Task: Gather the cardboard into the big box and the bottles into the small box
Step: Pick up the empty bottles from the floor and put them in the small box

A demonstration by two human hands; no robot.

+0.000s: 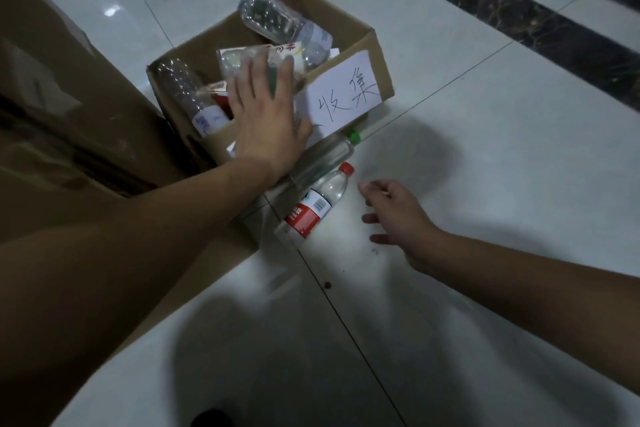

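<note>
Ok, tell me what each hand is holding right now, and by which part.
Left hand: open, pressed flat on the bottles in the small box, no grip. Right hand: open and empty, beside the red-capped bottle on the floor.

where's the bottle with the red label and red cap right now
The red-label bottle lies on its side on the white floor tile, just in front of the small box, next to a green-capped bottle. The open right hand is beside it, not touching.

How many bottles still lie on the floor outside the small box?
2: a red-capped bottle and a green-capped bottle, both beside the small box. Arms may hide others.
</note>
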